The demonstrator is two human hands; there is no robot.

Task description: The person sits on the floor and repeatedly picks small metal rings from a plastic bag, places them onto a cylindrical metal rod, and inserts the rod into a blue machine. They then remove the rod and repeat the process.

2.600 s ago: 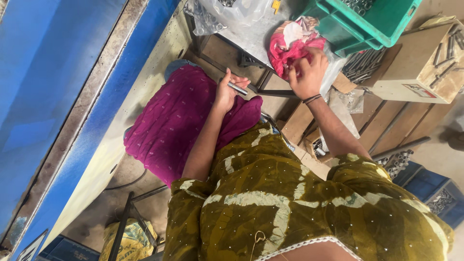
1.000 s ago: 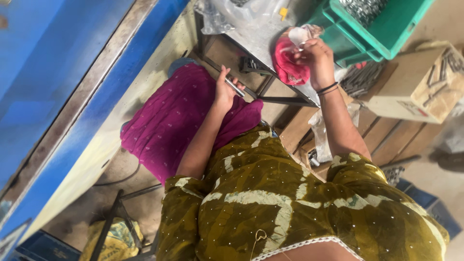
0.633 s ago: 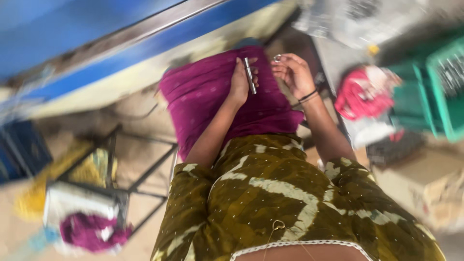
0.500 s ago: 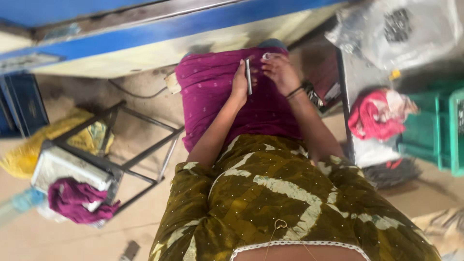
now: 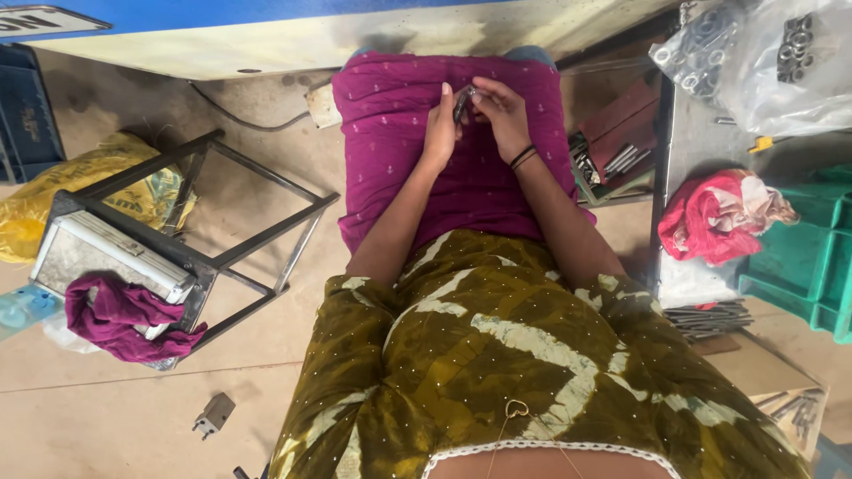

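1. The small metal part (image 5: 462, 101) is a short, dark, shiny piece, thin and long in shape; its finer details are too small to tell. It is above the lap, over the magenta cloth (image 5: 417, 160) that covers the knees.
2. The left hand (image 5: 440, 133) is closed around the lower end of the part, with the thumb pressed along it, so the part stands up from this hand.
3. The right hand (image 5: 501, 111) pinches the upper end of the same part with its fingertips (image 5: 477, 92), fingers bent inward. The 2 hands touch each other at the part.
4. The right wrist carries 2 thin dark bangles (image 5: 523, 158).
5. The magenta cloth is soft, with small light dots, and it lies smooth on the legs. The olive dress (image 5: 497, 355) has pale, wavy patches and tiny dots.
6. On the left, a metal stool (image 5: 177, 239) lies on its side on the beige floor (image 5: 115, 408); its frame is made of dark, straight bars. A crumpled purple rag (image 5: 120, 315) hangs on it, and a yellow plastic sack (image 5: 53, 200) is behind.
7. A small grey metal block (image 5: 213, 414) lies alone on the floor.
8. On the right, a pink rag (image 5: 714, 217) rests beside a green plastic crate (image 5: 803, 257). Clear plastic bags (image 5: 763, 53) hold round metal nuts.
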